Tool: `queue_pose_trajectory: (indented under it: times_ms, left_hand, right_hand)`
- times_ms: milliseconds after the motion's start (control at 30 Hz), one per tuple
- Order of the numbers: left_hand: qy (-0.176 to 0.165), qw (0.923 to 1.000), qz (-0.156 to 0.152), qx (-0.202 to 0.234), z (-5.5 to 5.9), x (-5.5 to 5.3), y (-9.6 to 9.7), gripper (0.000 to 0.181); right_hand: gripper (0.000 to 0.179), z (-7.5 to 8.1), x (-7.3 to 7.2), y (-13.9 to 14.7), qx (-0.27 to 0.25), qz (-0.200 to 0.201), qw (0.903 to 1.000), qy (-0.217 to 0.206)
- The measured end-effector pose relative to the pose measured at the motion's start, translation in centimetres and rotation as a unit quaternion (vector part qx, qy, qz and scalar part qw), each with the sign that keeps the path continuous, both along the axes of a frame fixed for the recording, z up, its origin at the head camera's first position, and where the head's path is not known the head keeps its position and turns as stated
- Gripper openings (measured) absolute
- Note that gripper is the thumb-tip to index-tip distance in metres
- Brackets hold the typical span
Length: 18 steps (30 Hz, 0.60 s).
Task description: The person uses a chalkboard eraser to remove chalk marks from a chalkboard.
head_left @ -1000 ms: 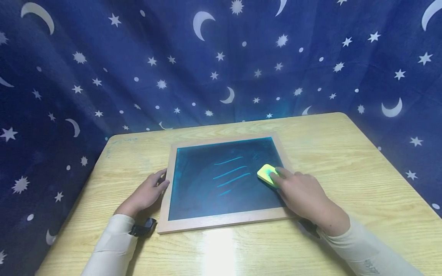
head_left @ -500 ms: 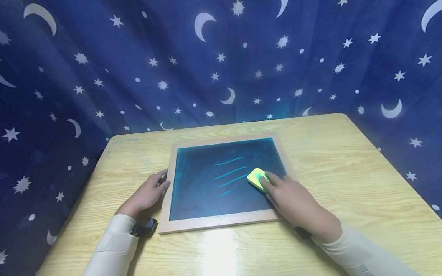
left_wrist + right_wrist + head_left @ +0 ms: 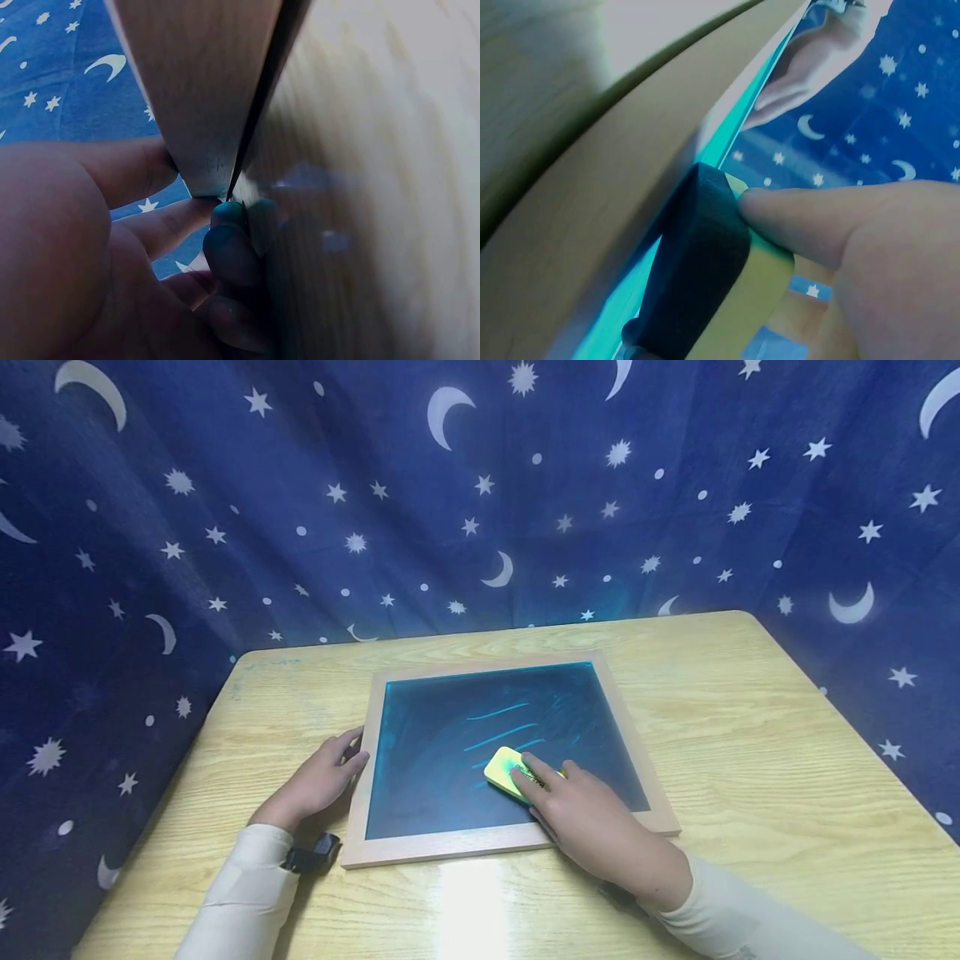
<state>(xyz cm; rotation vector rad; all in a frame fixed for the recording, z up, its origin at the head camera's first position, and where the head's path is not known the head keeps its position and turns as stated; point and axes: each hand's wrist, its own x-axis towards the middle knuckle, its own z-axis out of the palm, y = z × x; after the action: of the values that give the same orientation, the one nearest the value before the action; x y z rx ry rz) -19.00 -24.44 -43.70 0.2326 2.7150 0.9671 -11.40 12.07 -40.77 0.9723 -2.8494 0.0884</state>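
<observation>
A framed chalkboard (image 3: pixel 450 810) lies on the table with several blue chalk strokes on its dark surface. My right hand (image 3: pixel 588 818) grips a yellow chalkboard eraser (image 3: pixel 504 768), its dark underside against the board, over the right part of the lower strokes. In the right wrist view, the thumb presses along the side of the eraser (image 3: pixel 739 311). My left hand (image 3: pixel 318 781) rests against the left edge of the wooden frame, fingers relaxed. In the left wrist view, the thumb and fingertips touch the frame (image 3: pixel 199 97), and some fingertips (image 3: pixel 227 217) look blue-green.
The wooden table (image 3: pixel 750 735) extends around the board, with faint blue smudges (image 3: pixel 270 668) at its back left corner. A dark blue curtain (image 3: pixel 390 460) with moons and stars hangs behind and on both sides. A black wrist device (image 3: pixel 315 856) sits beside the left sleeve.
My right hand has slid the eraser left and toward me, from the board's right side onto the lower strokes, which it now partly covers. The left hand has stayed in place.
</observation>
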Motion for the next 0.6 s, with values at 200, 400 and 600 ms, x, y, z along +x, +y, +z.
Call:
queue_pose_trajectory:
  times_ms: [200, 400, 600]
  left_hand:
    - [0.007, 1.0000, -0.002, -0.005, 0.0, 0.0, -0.1, 0.056]
    - [0.002, 0.9995, 0.009, -0.029, 0.0, 0.1, 0.1, 0.066]
    - [-0.006, 0.9992, 0.019, -0.035, 0.1, 0.2, 0.3, 0.068]
  right_hand:
    - [0.049, -0.1, 0.7, -1.9, 0.004, 0.028, 0.9995, -0.011]
    - [0.050, -0.3, 1.1, -3.1, 0.010, 0.050, 0.9987, 0.001]
    - [0.053, -0.4, 1.0, -3.2, 0.025, 0.047, 0.9983, 0.022]
